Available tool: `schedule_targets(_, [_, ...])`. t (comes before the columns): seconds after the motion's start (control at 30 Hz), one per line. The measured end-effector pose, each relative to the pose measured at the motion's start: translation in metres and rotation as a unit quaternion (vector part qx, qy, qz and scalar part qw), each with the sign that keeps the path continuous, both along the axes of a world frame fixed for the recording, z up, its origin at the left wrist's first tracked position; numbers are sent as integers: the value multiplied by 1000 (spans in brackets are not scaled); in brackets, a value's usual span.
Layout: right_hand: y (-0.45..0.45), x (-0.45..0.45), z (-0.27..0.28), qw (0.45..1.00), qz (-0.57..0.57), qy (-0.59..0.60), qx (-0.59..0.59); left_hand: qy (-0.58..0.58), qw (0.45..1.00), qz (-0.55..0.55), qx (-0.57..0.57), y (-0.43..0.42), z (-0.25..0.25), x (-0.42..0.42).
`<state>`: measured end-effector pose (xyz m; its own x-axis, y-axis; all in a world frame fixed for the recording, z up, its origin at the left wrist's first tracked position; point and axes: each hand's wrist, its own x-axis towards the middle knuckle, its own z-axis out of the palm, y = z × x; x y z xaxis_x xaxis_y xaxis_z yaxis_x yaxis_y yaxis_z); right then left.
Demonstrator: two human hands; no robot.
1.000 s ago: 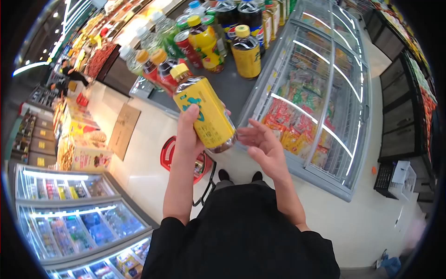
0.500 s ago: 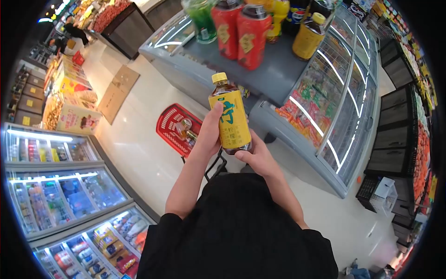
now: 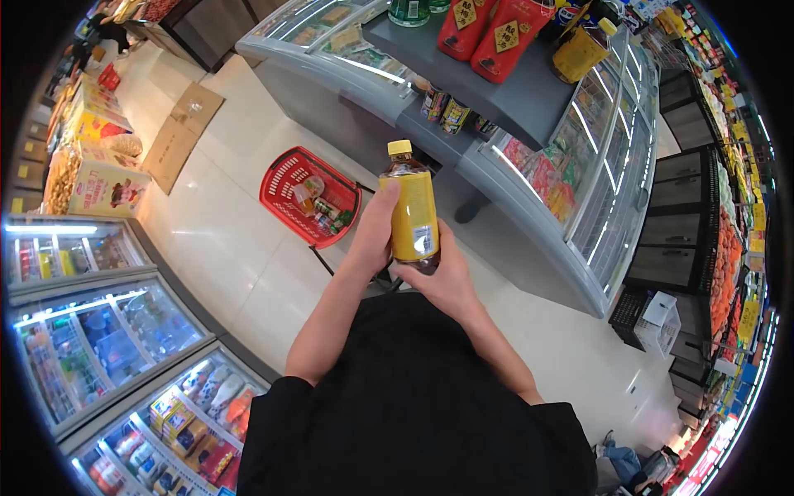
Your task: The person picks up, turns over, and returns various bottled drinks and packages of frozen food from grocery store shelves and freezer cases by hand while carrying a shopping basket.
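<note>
A bottle with a yellow cap and yellow label point(image 3: 413, 217) is held upright between both hands in front of my body. My left hand point(image 3: 377, 225) wraps round its left side, thumb on the label. Around the lower right side and base is my right hand point(image 3: 441, 277), its thumb near the bottom. A pale printed patch shows on the label's lower part. Beyond the hands, a red basket point(image 3: 281, 217) holds a few packaged items. On the grey counter top point(image 3: 496, 99) stand red bottles point(image 3: 506, 37) and another yellow-labelled bottle point(image 3: 581, 53).
Glass-topped freezers point(image 3: 589, 165) stand ahead and to the right, with more freezers point(image 3: 116, 331) at the lower left. Flattened cardboard point(image 3: 184, 136) lies on the floor. Black and white crates point(image 3: 649, 321) are at the right. A person's legs point(image 3: 622, 463) show at the lower right.
My right hand has closed on the bottle, which both hands now hold. The bottle has been turned, showing another label side. The view has shifted, with the counter further up and the basket more visible.
</note>
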<state>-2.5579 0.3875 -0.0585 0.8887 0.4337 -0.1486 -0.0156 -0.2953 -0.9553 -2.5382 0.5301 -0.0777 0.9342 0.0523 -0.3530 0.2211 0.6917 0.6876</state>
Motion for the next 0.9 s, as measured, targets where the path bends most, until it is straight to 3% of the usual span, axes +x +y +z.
schedule_targets(0.03, [1, -4, -2, 999, 12, -28, -11, -1, 1000, -2, 2, 5, -1, -2])
schedule_targets(0.07, [0, -8, -3, 999, 11, -28, -10, 3, 997, -29, -74, 12, 5, -4])
schedule_targets(0.1, [-2, -9, -3, 996, 30, 38, 77, 5, 987, -56, -150, 18, 9, -6])
schedule_targets(0.13, [-3, -8, -3, 980, 52, 102, 161, -12, 988, -51, -147, 21, 7, -7])
schedule_targets(0.17, [-4, -8, -4, 981, 52, 99, 161, -16, 988, -51, -148, 24, 8, -8])
schedule_targets(0.23, [-4, -8, -7, 927, 47, 244, 280, -81, 982, -72, -158, 28, 10, -10])
schedule_targets(0.37, [5, -12, 1, 925, 47, 268, 264, -102, 966, -106, -213, 22, 11, -11])
schedule_targets(0.43, [6, -12, 5, 949, 52, 223, 218, -86, 976, -122, -160, 18, 8, -10])
schedule_targets(0.57, [-2, -18, 1, 945, 14, 250, 212, -82, 977, -139, -138, 14, 9, -12])
schedule_targets(0.77, [-24, -22, 4, 971, -5, 186, 148, -86, 966, -179, -164, -5, 5, -7])
schedule_targets(0.87, [-48, -15, 1, 958, -25, 224, 175, -96, 968, -185, -138, -25, 11, -7])
schedule_targets(0.9, [-58, -13, -6, 914, 1, 284, 289, -93, 969, -185, -137, -33, 11, -9])
